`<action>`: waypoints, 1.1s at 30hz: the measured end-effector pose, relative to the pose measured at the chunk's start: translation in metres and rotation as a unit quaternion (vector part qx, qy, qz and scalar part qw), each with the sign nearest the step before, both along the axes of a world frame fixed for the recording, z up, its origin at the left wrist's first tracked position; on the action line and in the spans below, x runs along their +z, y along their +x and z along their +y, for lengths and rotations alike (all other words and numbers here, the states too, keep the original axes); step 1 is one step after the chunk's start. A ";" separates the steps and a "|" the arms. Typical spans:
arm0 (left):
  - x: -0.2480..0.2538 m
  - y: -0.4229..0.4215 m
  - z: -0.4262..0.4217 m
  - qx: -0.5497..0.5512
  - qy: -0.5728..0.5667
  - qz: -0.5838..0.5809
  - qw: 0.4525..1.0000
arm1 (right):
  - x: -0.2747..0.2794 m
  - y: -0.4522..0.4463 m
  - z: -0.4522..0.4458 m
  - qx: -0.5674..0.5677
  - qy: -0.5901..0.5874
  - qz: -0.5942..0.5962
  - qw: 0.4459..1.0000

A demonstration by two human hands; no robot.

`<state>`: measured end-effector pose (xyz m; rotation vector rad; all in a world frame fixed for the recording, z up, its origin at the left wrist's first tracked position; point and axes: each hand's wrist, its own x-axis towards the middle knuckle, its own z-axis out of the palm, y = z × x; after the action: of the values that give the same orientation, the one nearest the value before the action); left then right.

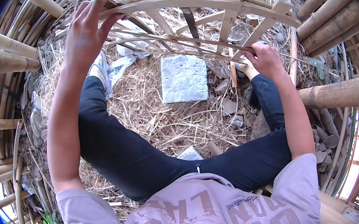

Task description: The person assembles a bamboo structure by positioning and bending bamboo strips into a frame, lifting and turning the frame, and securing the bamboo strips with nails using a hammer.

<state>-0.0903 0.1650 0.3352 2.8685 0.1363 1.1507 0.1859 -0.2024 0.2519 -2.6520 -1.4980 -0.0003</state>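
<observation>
A bamboo lattice (193, 3) of flat, pale strips stands between my feet, with a few darker slats crossing it. At its upper left end, my left hand (90, 26) grips the lattice between thumb and fingers. My right hand (266, 59) is closed on the lower right edge, where thin strips run together; its fingertips are partly hidden. Below the lattice lies a square grey stone block (184, 78), apart from both hands.
Dry straw and shavings (143, 112) cover the ground. Bamboo poles stack up on both sides, and one thick pole (343, 93) juts in from the right. A whitish plastic sheet (117, 70) lies by my left foot. Broken stones (233, 114) lie near my right leg.
</observation>
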 end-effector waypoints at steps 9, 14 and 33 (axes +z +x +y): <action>0.003 0.001 -0.005 -0.005 0.019 0.002 1.000 | -0.005 0.003 -0.004 0.016 0.037 -0.003 0.999; 0.002 0.013 -0.008 -0.030 0.049 -0.024 0.998 | -0.012 0.011 -0.003 0.009 0.053 0.009 0.999; 0.007 0.018 -0.007 -0.048 0.090 -0.052 0.993 | -0.005 0.002 0.001 -0.003 0.064 0.016 0.998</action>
<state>-0.0718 0.1579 0.3419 2.9189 -0.1148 1.3535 0.1874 -0.2012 0.2469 -2.5439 -1.4280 -0.0523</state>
